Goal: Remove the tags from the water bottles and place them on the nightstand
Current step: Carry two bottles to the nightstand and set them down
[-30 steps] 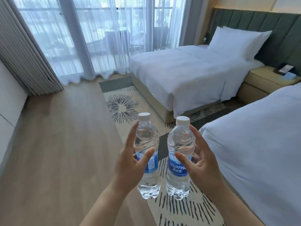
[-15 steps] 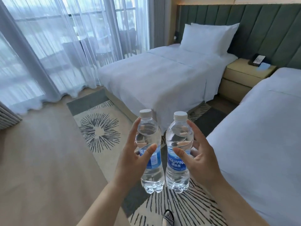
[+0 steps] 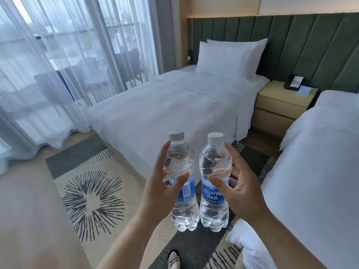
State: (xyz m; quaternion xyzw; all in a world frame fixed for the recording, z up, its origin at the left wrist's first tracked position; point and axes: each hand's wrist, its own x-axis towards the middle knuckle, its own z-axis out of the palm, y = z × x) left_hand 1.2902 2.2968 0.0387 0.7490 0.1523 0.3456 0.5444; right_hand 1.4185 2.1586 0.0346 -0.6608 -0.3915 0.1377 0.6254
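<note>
**Two bottles held up between the beds**

Held upright side by side in front of the body, nearly touching: left bottle [image 3: 182,183] gripped in the left hand [image 3: 161,193], right bottle [image 3: 214,181] gripped in the right hand [image 3: 240,191]. Thumbs pressed across the blue labels, fingers wrapped behind and showing through the clear water. White caps on both. "AQUAFINA" readable on the right label; only small print and a barcode strip visible on the left one. No way to tell from here whether any tag hangs on either bottle.

Beyond, well apart from the bottles: nightstand [image 3: 275,105] between the far bed [image 3: 165,105] and the near bed [image 3: 318,162], against the green padded headboard [image 3: 310,45]. On its top, a telephone [image 3: 294,82] with a light blue card [image 3: 305,91] just beside it. Underfoot, a patterned rug [image 3: 91,200], and a sandalled foot [image 3: 173,262] at the bottom edge. Sheer curtains [image 3: 48,65] over the window on the left.
</note>
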